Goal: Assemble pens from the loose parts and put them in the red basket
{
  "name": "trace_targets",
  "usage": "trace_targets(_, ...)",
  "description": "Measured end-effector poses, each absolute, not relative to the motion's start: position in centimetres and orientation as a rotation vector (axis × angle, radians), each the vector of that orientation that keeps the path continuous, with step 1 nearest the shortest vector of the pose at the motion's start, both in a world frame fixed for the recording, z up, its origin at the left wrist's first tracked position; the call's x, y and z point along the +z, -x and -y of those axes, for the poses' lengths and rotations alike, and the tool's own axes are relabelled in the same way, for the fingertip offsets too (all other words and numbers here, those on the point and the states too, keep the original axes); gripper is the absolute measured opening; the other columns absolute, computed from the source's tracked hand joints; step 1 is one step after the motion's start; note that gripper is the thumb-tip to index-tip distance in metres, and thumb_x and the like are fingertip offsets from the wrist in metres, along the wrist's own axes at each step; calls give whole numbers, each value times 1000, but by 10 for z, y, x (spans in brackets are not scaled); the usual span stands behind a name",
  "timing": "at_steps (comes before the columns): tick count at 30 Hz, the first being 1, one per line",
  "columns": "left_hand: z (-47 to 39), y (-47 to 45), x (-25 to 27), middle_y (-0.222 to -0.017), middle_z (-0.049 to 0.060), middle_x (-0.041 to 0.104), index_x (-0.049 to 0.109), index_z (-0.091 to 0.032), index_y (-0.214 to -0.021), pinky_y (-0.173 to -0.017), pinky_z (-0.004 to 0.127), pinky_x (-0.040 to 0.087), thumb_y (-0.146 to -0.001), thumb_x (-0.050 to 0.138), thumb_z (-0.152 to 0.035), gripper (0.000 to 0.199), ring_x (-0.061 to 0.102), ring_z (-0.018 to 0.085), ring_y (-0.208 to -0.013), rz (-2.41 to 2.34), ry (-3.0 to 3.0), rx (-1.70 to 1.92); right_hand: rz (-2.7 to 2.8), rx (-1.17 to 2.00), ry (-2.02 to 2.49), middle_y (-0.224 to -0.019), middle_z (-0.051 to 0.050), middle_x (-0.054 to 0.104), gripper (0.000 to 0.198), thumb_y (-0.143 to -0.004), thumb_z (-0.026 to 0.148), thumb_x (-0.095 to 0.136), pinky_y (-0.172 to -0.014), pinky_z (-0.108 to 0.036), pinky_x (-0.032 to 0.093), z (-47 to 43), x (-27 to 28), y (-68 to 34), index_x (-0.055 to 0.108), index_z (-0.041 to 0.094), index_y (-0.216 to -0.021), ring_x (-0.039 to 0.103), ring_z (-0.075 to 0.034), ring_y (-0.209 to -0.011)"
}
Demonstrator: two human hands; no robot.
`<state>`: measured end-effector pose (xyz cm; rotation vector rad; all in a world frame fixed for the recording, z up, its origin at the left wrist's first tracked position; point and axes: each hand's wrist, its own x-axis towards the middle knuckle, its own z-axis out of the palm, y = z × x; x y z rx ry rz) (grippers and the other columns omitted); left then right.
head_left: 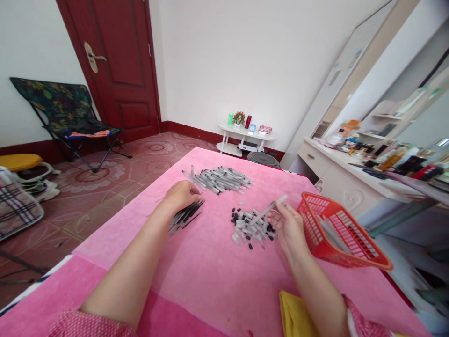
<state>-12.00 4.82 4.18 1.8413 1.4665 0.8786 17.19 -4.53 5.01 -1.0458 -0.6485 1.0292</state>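
Three loose heaps lie on the pink-covered counter (210, 271), each kind kept to its own spot, it seems so that the parts stay sorted and within reach. Farthest off is a pile of clear pen barrels (219, 179); nearer, on the person's left, a bundle of thin black refills (185, 216); in the middle, a scatter of small black and grey caps and tips (249, 228).

The left hand (181, 194) rests curled over the far end of the refill bundle, its grip closed down on it; whether the fingers have pinched out a single refill I cannot tell, since they hide it. The right hand (286, 224) holds one clear pen barrel (270, 208) pinched between thumb and fingers, raised slantwise just above the scatter of caps, its free end pointing up and away. Held so, the barrel's open end appears kept clear of the pile and turned toward the other hand.

Just beside the right hand, tilted with its rim toward the person, sits a red plastic basket (317, 220). Inside it lie a few pale, long pieces that look like pens, though they are too blurred behind the mesh to name surely. A yellow cloth (296, 316) lies at the counter's near edge under the right forearm.
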Motion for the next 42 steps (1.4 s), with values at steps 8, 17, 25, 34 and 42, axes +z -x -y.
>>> trace_targets(8, -24, 60, 48, -83, 8, 71, 73, -18, -81, -69, 28, 47, -65, 67, -23, 19, 64, 21, -77, -917, -1733, 947, 509, 1190, 856, -70, 2, 65, 19, -59, 20, 75, -62, -19, 54, 47, 55, -150, 60, 19, -71, 64, -9, -65)
trace_targets(17, 23, -1, 47, -97, 13, 67, 68, -12, -96, -73, 27, 47, -81, 52, -48, 42, 62, 19, -83, -325, -1256, 1090, 728, 1505, 869, -82, 0, 64, 21, -74, 37, 64, -47, -17, 45, 69, 51, -126, 64, 21, -87, 54, -7, -56)
trace_targets(25, 17, 3, 37, -65, 3, 59, 57, -12, -72, -47, 18, 35, -76, 55, -54, 42, 50, 9, -53, -483, -1152, 1044, 1014, 1848, 915, -62, 1, 53, 32, -78, 42, 60, -40, -16, 32, 72, 51, -134, 62, 13, -91, 42, -4, -42)
trace_targets(34, 26, -17, 29, -53, -5, 44, 44, -16, -68, -43, 19, 35, -73, 59, -51, 39, 47, 7, -42, -503, -676, 1071, 1105, 1850, 1139, -47, 12, 25, 30, -81, 46, 52, -37, -17, 10, 75, 40, -112, 35, 22, -74, 9, -3, -36)
trace_targets(42, 27, -22, 38, -46, -8, 35, 38, -16, -64, -37, 15, 25, -82, 52, -43, 35, 35, 3, -36, -604, -445, 1255, 2121, 677, 1788, -63, -3, 55, 15, -78, 22, 44, -58, -26, 32, 57, 58, -103, 54, 16, -68, 51, -14, -61)
